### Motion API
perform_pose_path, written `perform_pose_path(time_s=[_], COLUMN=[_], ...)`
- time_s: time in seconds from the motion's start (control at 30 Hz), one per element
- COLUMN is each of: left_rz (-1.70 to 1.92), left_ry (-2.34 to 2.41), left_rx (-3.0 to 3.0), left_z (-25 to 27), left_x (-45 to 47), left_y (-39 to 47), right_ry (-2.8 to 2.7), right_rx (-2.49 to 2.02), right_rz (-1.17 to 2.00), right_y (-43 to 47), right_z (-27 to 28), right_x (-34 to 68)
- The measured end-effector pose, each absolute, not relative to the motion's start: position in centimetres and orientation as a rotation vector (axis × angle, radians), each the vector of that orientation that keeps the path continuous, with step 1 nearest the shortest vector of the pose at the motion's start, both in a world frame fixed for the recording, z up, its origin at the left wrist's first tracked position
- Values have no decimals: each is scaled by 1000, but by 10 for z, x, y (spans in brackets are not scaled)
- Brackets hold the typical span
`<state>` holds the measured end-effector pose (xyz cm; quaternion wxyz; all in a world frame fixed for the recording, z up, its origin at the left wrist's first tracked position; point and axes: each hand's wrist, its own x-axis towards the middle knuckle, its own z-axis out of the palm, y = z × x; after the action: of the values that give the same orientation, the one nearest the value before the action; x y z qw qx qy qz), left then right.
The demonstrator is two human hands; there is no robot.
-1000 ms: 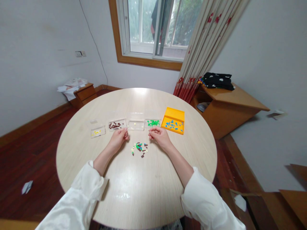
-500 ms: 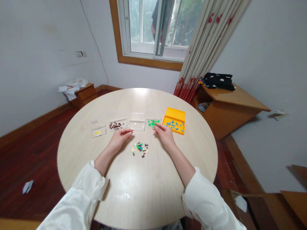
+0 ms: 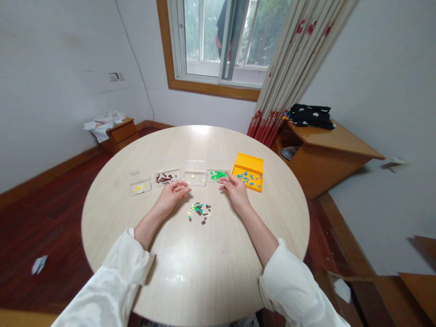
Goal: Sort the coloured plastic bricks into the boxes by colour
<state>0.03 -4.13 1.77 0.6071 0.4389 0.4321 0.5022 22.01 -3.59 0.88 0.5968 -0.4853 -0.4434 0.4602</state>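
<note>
My left hand (image 3: pixel 173 196) is above the table, just in front of the clear boxes, its fingers pinched together on what looks like a small green building brick (image 3: pixel 189 188). Across from it, my right hand (image 3: pixel 236 193) hovers near the box of green bricks (image 3: pixel 217 175), fingers apart, with nothing visible in them. Between and below the hands lies a loose pile of tiny brown, green, blue and cream bricks (image 3: pixel 199 210). A clear box (image 3: pixel 195 183) with a few cream bricks stands behind the left fingertips.
Brown bricks (image 3: pixel 165 178) fill a clear box on the left, beside a smaller box with yellow bricks (image 3: pixel 140 187). An open orange case (image 3: pixel 248 160) with blue bricks stands on the right. The round table (image 3: pixel 200 272) is bordered by a wooden cabinet (image 3: pixel 327 141) at right.
My right hand's fingers have spread and drawn slightly back from the green box. My left fingers have shifted a little, and a green bit shows at their tips.
</note>
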Motion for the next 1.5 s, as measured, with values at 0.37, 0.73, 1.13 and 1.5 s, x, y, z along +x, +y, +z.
perform_pose_path(time_s=[0.37,0.73,1.13,1.5], left_rz=[997,1008,1137,1003], left_ry=[876,961,1237,1269], left_rx=[1163,1287,1604,1978], left_z=[16,14,1,-2], left_x=[19,17,6,-8], left_y=[-55,-52,-47,-63], right_ry=[-1716,-1775,-1606,-1828], right_rx=[-1015,-1058,-1351,-1150], right_rz=[778,589,184,130], right_y=[-61,-61,0,-60], right_z=[7,3,17,-17], right_x=[183,177,226,213])
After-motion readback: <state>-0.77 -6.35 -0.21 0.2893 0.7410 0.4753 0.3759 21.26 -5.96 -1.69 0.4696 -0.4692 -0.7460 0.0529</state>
